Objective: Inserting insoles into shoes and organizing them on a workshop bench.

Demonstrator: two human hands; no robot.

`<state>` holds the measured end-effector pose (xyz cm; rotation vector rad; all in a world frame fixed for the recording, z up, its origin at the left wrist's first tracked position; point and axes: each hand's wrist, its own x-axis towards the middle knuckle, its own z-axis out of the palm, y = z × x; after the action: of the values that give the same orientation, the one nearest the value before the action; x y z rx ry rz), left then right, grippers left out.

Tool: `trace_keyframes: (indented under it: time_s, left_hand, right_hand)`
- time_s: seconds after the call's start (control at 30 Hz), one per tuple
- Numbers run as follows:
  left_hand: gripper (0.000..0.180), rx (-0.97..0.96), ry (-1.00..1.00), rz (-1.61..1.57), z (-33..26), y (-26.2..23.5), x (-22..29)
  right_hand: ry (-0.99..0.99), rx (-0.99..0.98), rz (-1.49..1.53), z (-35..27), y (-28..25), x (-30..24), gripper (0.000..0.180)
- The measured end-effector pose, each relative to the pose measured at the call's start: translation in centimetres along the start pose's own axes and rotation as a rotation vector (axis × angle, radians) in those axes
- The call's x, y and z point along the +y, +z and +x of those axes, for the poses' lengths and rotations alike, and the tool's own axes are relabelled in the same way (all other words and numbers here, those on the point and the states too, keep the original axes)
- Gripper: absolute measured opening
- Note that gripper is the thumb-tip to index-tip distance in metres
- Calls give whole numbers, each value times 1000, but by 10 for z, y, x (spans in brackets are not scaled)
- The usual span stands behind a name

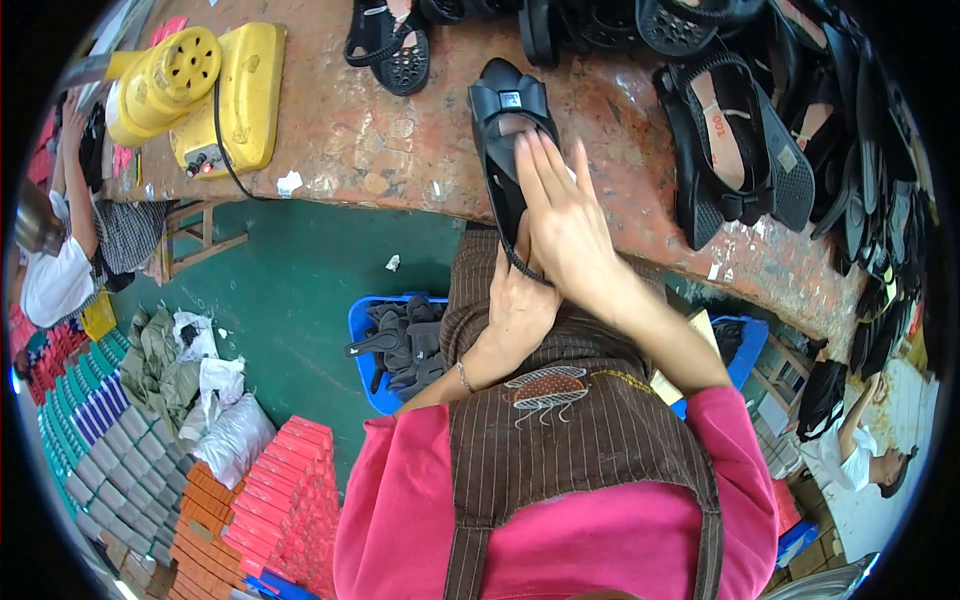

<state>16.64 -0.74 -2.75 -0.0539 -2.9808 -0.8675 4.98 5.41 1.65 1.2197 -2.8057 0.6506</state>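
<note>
A black slip-on shoe (482, 105) with a bow and a small silver ornament rests toe-away at the table's near edge. Its heel end juts toward me over the edge. My left hand (522, 308) is closed around that heel end, the fingers partly hidden under my other hand. Over the shoe's opening lies my right hand (568, 222), its fingers stretched out and the tips reaching inside onto the pale insole. The thumb side of the right hand stands apart from the fingers.
More black shoes (735, 150) crowd the table's right and far side. A yellow machine (245, 95) with a cable stands at left on the worn table (360, 150). Blue bins (362, 325) flank my lap; stacked pink boxes (290, 490) are at lower left. Other people work at both sides.
</note>
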Motion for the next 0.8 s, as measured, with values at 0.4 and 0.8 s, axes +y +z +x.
trace_keyframes:
  time_s: [0.4,0.8]
  left_hand:
    - [53,89,-73,-111,0,-3,4]
    - [58,-65,-63,-34,-2,6,-5]
  right_hand:
    - [-79,-165,15,-4,4,-15,55]
    - [0,-180,-364,73,41,9,20]
